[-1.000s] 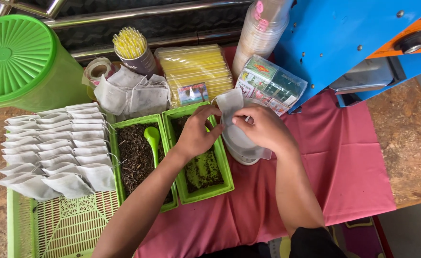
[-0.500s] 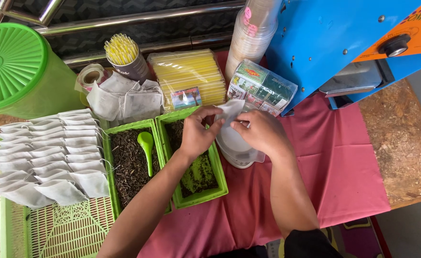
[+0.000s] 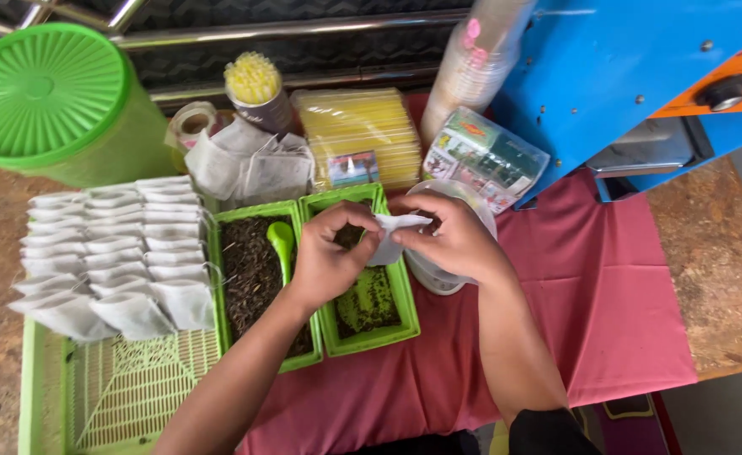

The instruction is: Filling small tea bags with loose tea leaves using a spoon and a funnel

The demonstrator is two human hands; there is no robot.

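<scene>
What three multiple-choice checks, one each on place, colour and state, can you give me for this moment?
1. Where is the spoon? A in the left tray of tea B on the cloth C in the bucket
2. What colour is the cloth? A blue B pink C white
3. How is the bag held? A by the left hand alone B lying loose C by both hands

Key: 1 A, it lies on the dark leaves; 2 B, pink shows under the trays; 3 C, left hand and right hand both pinch it.
</scene>
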